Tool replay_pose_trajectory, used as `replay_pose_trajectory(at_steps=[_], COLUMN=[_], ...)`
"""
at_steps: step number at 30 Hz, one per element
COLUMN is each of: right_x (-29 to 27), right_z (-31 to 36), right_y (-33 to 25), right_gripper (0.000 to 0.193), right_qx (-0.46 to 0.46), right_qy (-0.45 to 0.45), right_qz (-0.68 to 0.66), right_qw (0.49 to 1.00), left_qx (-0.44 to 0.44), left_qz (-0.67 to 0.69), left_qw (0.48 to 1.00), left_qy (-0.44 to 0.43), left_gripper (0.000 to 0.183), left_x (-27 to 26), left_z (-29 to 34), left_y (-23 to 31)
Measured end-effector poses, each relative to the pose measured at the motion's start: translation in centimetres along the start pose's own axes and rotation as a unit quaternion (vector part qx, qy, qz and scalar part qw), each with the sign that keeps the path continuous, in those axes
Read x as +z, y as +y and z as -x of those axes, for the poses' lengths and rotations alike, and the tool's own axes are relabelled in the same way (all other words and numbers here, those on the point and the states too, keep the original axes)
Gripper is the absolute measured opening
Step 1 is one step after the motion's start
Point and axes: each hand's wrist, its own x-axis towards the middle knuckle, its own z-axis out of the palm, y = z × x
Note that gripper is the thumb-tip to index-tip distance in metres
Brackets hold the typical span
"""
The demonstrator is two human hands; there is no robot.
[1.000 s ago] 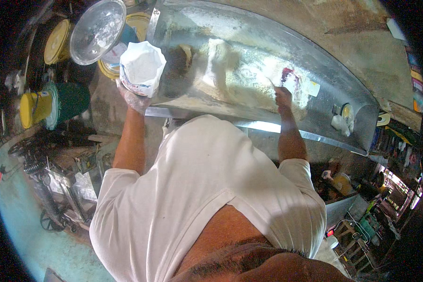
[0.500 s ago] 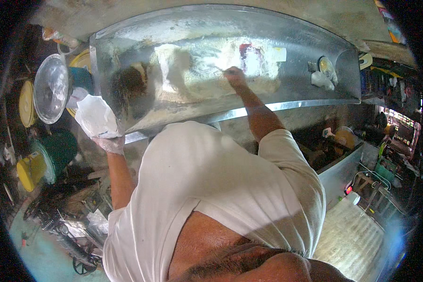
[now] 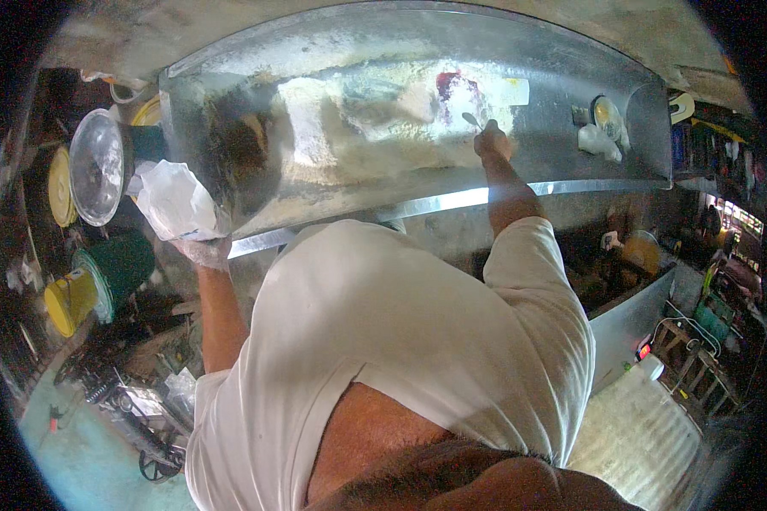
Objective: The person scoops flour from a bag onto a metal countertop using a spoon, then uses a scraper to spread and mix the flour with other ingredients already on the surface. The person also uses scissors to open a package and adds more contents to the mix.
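My right hand [image 3: 494, 143] is closed on the handle of a spoon [image 3: 471, 119], its bowl pointing away from me over the long metal trough [image 3: 562, 64]. Beside the spoon, pale powder [image 3: 315, 128] spreads along the trough floor, with a dark red patch [image 3: 446, 83] and a white heap under the spoon. My left hand [image 3: 204, 252], coated whitish, holds up a white bag [image 3: 177, 203] outside the trough's left end. The bag hides most of its fingers. A brown patch [image 3: 240, 145] lies inside the trough's left end.
At the trough's right end are a round yellowish container [image 3: 607, 116] and a white bag [image 3: 599, 143]. A pale rectangular piece [image 3: 516, 91] lies near the powder. To the left stand a clear basin [image 3: 98, 166], a dark green bucket [image 3: 123, 274] and a yellow container [image 3: 66, 302].
My right hand has moved right and nearer to me with the spoon, away from the middle of the powder. The left hand still holds the white bag at about the same place.
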Motion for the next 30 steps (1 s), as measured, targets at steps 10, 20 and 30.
replay_pose_trajectory(at_steps=[10, 20, 30], right_x=[-0.8, -0.3, -5.4], right_z=[0.7, 0.2, 4.6], right_y=[4.4, 7.8, -2.8], right_gripper=[0.032, 0.035, 0.017], right_qx=[-0.060, -0.080, -0.374], right_qy=[-0.054, 0.022, 0.127], right_qz=[0.136, 0.132, -0.307], right_qw=[0.987, 0.988, 0.866], left_qx=[-0.031, -0.050, -0.091], left_qz=[0.036, 0.065, 0.060], left_qw=[0.998, 0.994, 0.992], left_qy=[-0.043, -0.073, -0.061], left_gripper=[0.054, 0.056, 0.068], left_x=[0.4, -0.4, -4.2], left_z=[0.8, 0.5, -0.2], left_y=[-1.1, -2.0, -2.8])
